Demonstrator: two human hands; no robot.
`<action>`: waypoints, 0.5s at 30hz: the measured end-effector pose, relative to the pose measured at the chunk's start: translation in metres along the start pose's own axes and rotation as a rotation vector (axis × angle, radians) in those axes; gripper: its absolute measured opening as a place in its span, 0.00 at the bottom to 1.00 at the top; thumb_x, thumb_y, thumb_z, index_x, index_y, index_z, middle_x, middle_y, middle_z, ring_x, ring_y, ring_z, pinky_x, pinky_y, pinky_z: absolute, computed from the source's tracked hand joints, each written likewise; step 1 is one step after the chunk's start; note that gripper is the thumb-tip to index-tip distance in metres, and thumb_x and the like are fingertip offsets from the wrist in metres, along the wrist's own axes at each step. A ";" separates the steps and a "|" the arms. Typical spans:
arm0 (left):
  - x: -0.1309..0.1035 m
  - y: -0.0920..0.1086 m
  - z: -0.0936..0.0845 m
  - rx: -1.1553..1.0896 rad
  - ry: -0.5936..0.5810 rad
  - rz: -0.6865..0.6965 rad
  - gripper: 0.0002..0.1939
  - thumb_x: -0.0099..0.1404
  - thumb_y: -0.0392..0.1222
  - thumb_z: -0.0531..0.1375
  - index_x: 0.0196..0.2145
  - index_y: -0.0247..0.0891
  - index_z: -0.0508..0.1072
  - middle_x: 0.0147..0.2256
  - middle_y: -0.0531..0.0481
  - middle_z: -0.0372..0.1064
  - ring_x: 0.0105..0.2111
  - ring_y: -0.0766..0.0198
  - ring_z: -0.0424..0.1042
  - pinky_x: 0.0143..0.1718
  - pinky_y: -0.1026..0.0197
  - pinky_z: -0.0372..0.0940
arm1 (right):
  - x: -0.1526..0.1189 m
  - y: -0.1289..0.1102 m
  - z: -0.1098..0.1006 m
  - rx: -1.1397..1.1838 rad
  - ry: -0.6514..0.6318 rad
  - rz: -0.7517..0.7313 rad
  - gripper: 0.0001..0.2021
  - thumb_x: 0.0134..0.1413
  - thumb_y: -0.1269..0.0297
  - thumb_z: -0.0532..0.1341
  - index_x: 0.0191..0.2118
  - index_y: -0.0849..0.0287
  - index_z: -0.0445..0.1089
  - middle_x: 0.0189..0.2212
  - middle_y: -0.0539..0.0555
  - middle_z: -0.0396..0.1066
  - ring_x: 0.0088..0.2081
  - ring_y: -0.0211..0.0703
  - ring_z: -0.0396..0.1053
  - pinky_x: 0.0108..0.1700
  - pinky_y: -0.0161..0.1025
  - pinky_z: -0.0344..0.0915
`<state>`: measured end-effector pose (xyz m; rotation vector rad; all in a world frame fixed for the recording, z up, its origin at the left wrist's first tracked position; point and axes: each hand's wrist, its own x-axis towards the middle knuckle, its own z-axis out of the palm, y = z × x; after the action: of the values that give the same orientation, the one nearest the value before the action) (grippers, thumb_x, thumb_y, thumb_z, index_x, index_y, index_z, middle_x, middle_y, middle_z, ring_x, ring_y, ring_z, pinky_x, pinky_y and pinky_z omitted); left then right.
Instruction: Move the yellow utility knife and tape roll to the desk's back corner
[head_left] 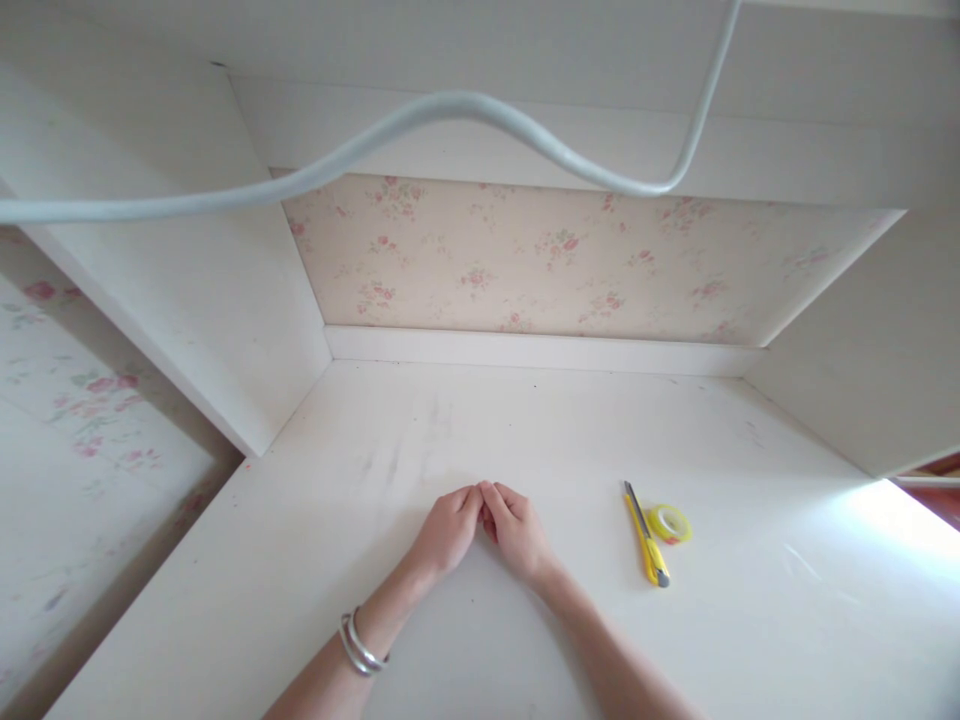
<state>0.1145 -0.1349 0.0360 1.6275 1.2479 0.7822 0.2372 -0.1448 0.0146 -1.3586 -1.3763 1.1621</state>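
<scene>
Both hands rest on the white surface (pixel 375 620), curled with fingertips meeting at the middle: the left hand (pixel 448 530) and right hand (pixel 516 528) touch, and whether they pinch anything small I cannot tell. A yellow utility knife (pixel 646 545) lies near the right hand, touching a roll of tape (pixel 670 523).

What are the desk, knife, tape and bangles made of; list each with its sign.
Desk: likely painted or laminated board; matte white, scuffed grey.
Knife: yellow plastic body, probably a metal blade; dark tip.
Tape: translucent yellowish plastic film on a roll.
Bangles: seemingly silver metal; bright sheen.
</scene>
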 end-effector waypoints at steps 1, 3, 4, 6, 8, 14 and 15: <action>0.000 0.000 0.000 0.004 0.001 0.001 0.21 0.69 0.48 0.43 0.22 0.39 0.61 0.23 0.53 0.65 0.26 0.65 0.62 0.30 0.64 0.55 | 0.000 0.000 0.000 -0.008 0.004 -0.005 0.23 0.61 0.46 0.48 0.21 0.57 0.57 0.15 0.44 0.55 0.20 0.34 0.53 0.25 0.33 0.51; 0.000 -0.001 0.000 0.015 0.004 0.001 0.21 0.69 0.48 0.43 0.22 0.39 0.62 0.23 0.53 0.64 0.26 0.65 0.62 0.30 0.64 0.55 | 0.000 0.001 0.000 -0.022 0.007 -0.013 0.23 0.61 0.46 0.48 0.21 0.57 0.57 0.15 0.44 0.55 0.20 0.34 0.53 0.25 0.33 0.51; 0.000 -0.001 0.000 0.020 0.006 0.001 0.21 0.68 0.48 0.43 0.22 0.39 0.62 0.23 0.53 0.64 0.26 0.65 0.62 0.30 0.64 0.55 | 0.000 0.001 0.000 -0.028 0.010 -0.016 0.23 0.61 0.46 0.48 0.21 0.57 0.57 0.15 0.44 0.55 0.20 0.34 0.53 0.25 0.33 0.51; 0.000 -0.001 0.001 0.022 0.006 0.001 0.21 0.68 0.48 0.43 0.22 0.39 0.62 0.23 0.53 0.65 0.26 0.65 0.62 0.30 0.64 0.55 | 0.001 0.002 -0.001 -0.035 0.011 -0.015 0.24 0.61 0.46 0.48 0.21 0.57 0.57 0.15 0.44 0.55 0.20 0.34 0.53 0.25 0.33 0.51; 0.000 -0.001 0.001 0.018 0.004 -0.001 0.21 0.68 0.48 0.42 0.22 0.39 0.62 0.24 0.52 0.65 0.27 0.65 0.63 0.30 0.64 0.55 | 0.001 0.003 0.000 -0.038 0.006 -0.014 0.24 0.61 0.46 0.47 0.21 0.57 0.57 0.15 0.44 0.55 0.20 0.34 0.54 0.25 0.33 0.52; 0.000 0.000 0.001 0.030 -0.012 0.001 0.22 0.68 0.50 0.42 0.22 0.39 0.63 0.24 0.52 0.67 0.27 0.64 0.64 0.31 0.64 0.56 | -0.002 -0.008 -0.004 -0.078 -0.012 0.025 0.24 0.61 0.45 0.47 0.21 0.57 0.57 0.14 0.44 0.55 0.20 0.34 0.54 0.25 0.33 0.52; 0.000 0.000 0.001 0.037 -0.015 0.000 0.23 0.68 0.50 0.42 0.23 0.39 0.64 0.24 0.52 0.67 0.27 0.64 0.64 0.31 0.64 0.56 | -0.006 -0.014 -0.007 -0.104 -0.033 0.025 0.24 0.61 0.46 0.47 0.21 0.58 0.58 0.15 0.45 0.56 0.20 0.34 0.54 0.25 0.33 0.52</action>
<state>0.1154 -0.1357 0.0355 1.6603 1.2584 0.7503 0.2418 -0.1496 0.0296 -1.4390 -1.4642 1.1481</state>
